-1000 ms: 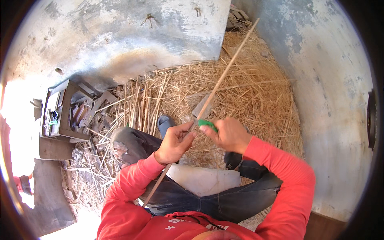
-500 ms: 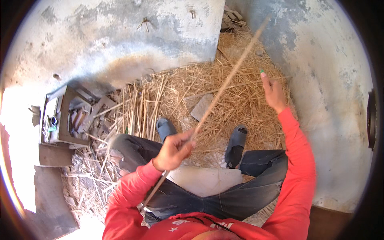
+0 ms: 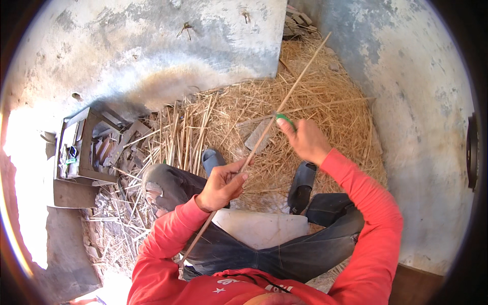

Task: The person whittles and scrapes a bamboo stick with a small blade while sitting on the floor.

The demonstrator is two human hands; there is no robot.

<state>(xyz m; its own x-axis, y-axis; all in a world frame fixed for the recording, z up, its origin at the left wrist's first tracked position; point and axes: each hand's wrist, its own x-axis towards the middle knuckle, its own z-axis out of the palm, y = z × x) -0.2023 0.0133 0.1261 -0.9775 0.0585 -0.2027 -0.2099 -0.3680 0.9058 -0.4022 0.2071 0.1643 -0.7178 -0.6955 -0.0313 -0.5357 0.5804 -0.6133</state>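
Stick axis: long thin stick [image 3: 264,137] runs diagonally from the lap up toward the far wall corner.
Left hand [image 3: 222,185]: clamped around the stick's lower part, nearer the body.
Right hand [image 3: 304,140]: beyond the left hand, closed on a green-handled tool [image 3: 284,120] touching the stick.
Surface: straw [image 3: 325,101] covering the floor below the stick.
Room: concrete walls [image 3: 152,46] close beyond the straw.

The right hand [image 3: 305,140] has come back in along the long cane strip [image 3: 284,101]. Half a second ago it was stretched far out toward the strip's upper end; now it sits about midway along it, green-handled tool [image 3: 284,119] against the strip, though farther from the left hand [image 3: 221,183] than a second ago.
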